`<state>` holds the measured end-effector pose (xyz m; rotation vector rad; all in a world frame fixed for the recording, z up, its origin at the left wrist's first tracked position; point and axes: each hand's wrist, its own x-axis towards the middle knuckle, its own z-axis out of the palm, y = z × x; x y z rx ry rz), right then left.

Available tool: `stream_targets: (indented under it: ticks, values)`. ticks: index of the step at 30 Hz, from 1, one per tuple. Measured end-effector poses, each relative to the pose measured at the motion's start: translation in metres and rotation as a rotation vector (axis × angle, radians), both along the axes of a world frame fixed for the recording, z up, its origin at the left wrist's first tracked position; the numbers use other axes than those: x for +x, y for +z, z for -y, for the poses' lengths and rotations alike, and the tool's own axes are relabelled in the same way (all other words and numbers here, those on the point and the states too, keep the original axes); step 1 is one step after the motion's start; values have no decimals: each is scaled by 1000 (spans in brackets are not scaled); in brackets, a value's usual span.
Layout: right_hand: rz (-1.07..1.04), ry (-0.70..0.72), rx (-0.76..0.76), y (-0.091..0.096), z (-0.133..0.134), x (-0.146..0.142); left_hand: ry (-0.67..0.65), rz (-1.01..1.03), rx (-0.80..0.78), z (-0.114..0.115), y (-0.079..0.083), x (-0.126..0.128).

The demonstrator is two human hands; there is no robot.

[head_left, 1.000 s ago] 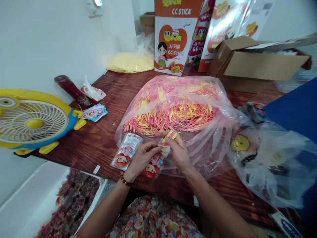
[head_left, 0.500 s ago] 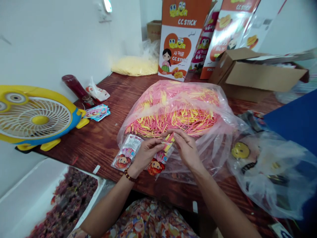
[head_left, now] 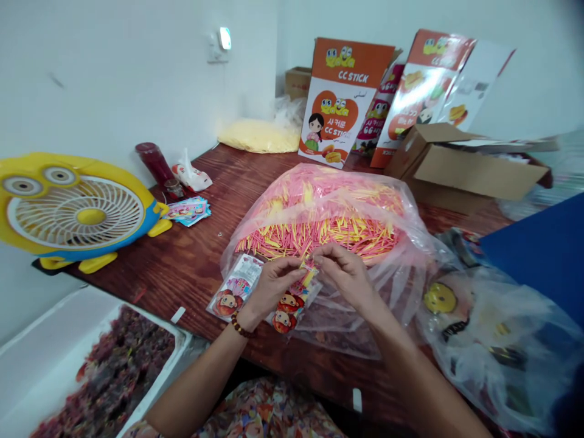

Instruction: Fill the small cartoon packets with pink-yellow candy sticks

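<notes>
My left hand (head_left: 270, 287) and my right hand (head_left: 347, 274) meet at the near table edge, both pinching the top of a small printed packet (head_left: 292, 299) with a cartoon face. A few pink and yellow sticks (head_left: 309, 274) stand in its mouth between my fingertips. Another flat packet (head_left: 236, 287) lies just left of my left hand. Right behind my hands sits a big clear plastic bag (head_left: 326, 213) heaped with pink and yellow sticks.
A yellow and blue desk fan (head_left: 77, 213) stands at the left. Loose packets (head_left: 188, 210) and a red bottle (head_left: 154, 163) lie near the wall. CC Stick cartons (head_left: 344, 97) and an open cardboard box (head_left: 465, 164) stand behind. A crumpled plastic bag (head_left: 488, 322) lies at the right; a white bin (head_left: 55, 340) sits below left.
The sticks have gone down into the packet and stick out less. My hands stayed together at the packet's mouth while the view tilted up.
</notes>
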<state>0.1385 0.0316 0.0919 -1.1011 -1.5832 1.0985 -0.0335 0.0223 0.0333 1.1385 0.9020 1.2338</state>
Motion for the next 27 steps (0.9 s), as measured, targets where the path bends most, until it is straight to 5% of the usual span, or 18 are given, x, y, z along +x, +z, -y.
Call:
stream_targets:
  ticks: [3,8,10,15,19,27]
  values:
    - [-76,-52,40,11,-5,-8,8,31,-25,1,-1,0]
    - [-608,-182,49,31,-16,-13,14,154,-65,4,7,-4]
    - [-657,-186,3,32,-17,-9,40,172,-40,2,12,-9]
    - [-352,-154,-115,4,0,-3,59,50,113,-7,19,-16]
    - [-119,-91,-60,-16,9,-1,61,-43,158,-7,21,-14]
    - [232,14,169,-7,11,-1,133,-41,142,-2,14,-4]
